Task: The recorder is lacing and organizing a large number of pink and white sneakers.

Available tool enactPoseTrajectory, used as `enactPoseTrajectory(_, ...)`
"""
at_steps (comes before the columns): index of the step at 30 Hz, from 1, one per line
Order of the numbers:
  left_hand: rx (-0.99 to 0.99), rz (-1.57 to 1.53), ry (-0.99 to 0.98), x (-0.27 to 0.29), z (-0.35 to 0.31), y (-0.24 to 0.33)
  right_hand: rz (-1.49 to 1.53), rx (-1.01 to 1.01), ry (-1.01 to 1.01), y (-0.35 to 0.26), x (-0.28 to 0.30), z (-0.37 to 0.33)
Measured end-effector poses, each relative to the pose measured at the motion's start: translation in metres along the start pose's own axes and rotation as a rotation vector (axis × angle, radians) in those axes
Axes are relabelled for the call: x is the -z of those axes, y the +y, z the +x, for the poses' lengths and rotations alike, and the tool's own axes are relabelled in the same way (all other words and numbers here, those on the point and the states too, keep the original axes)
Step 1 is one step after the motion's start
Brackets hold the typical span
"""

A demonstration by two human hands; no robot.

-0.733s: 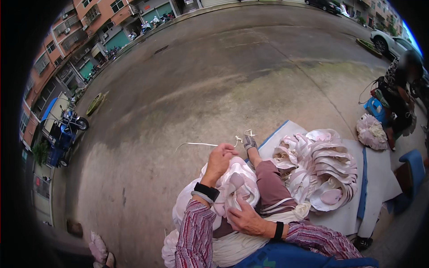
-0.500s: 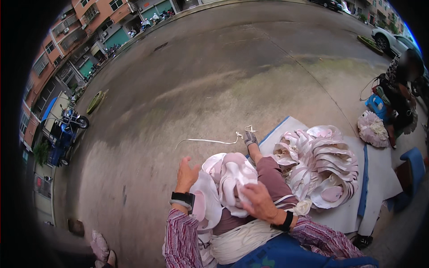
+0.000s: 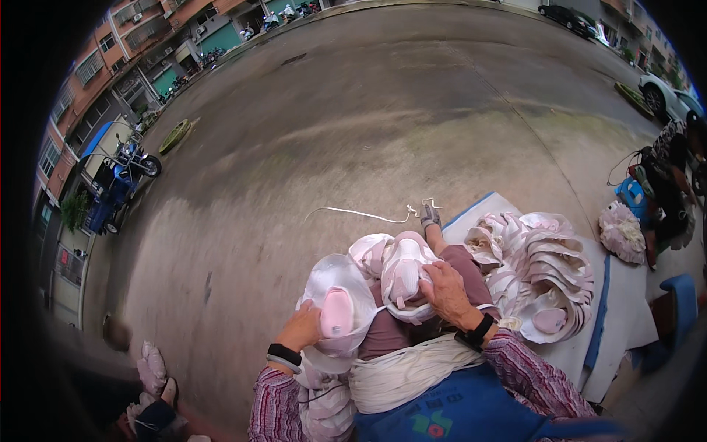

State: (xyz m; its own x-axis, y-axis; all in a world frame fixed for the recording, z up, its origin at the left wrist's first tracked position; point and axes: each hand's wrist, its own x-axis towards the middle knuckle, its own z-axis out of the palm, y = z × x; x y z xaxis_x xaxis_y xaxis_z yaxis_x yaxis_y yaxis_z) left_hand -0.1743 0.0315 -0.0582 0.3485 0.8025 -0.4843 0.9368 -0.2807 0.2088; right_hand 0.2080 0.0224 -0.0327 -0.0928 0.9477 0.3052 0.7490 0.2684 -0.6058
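Observation:
White-and-pink shoe uppers lie across my lap. My left hand (image 3: 300, 328) is closed on the rim of one upper (image 3: 354, 286), its thumb side beside the pink oval patch inside it. My right hand (image 3: 451, 296) grips the near right side of another upper (image 3: 407, 267), which rests on my thigh with its laceless front showing. Some of its fingertips are hidden behind the fabric. A further upper (image 3: 368, 250) sits just behind these two. Across my lap, over a blue apron (image 3: 471, 401), lies a thick bundle of cream laces (image 3: 412, 370).
Stacked uppers (image 3: 549, 272) cover a pale sheet with blue edging (image 3: 598, 313) at my right. More uppers (image 3: 324, 409) hang below my left wrist. A loose lace (image 3: 361, 214) trails over the concrete beyond my foot. At far right sits another person (image 3: 674, 191) near a bundle of uppers (image 3: 622, 230).
My left hand has come down from a raised, open pose onto the rim of the left upper. My right hand has closed on the middle upper, which now sits more upright. The view has shifted slightly.

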Motion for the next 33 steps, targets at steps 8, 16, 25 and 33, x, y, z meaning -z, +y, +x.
enactPoseTrajectory(8,-0.059,-0.286,0.555,0.031,-0.053,0.088,-0.346,0.055,-0.01,-0.029,0.01,-0.009)
enactPoseTrajectory(16,-0.126,0.224,0.258,0.036,-0.053,0.159,-0.573,0.096,-0.112,-0.049,0.021,-0.008)
enactPoseTrajectory(25,-0.028,0.065,0.376,0.031,-0.079,0.1,-0.338,0.38,-0.219,-0.043,0.011,-0.018)
enactPoseTrajectory(33,0.289,-0.077,0.34,-0.068,-0.073,0.069,-0.252,0.314,-0.248,-0.035,0.012,-0.014)
